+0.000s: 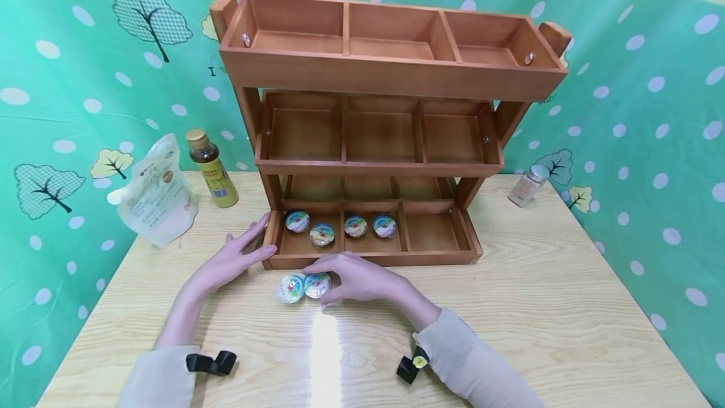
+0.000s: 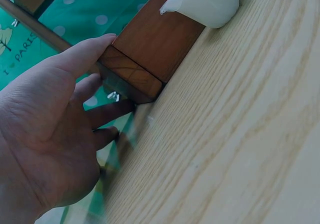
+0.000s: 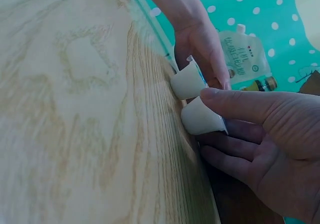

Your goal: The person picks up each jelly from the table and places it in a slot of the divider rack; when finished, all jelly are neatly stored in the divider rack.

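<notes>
Gripping 1 cup [image 1: 317,286] just beside another [image 1: 291,289] on the table [image 1: 510,313] before the rack [image 1: 379,169], our right hand [image 1: 362,279] seems at the pick-up step; our left hand [image 1: 226,263], fingers spread, rests against the rack's left end. The next move, we judge, calls for a straight lift.

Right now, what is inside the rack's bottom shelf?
Two cups in the left compartment, two in the middle. Lids hide their contents; the shelf above hides part of the back.
</notes>
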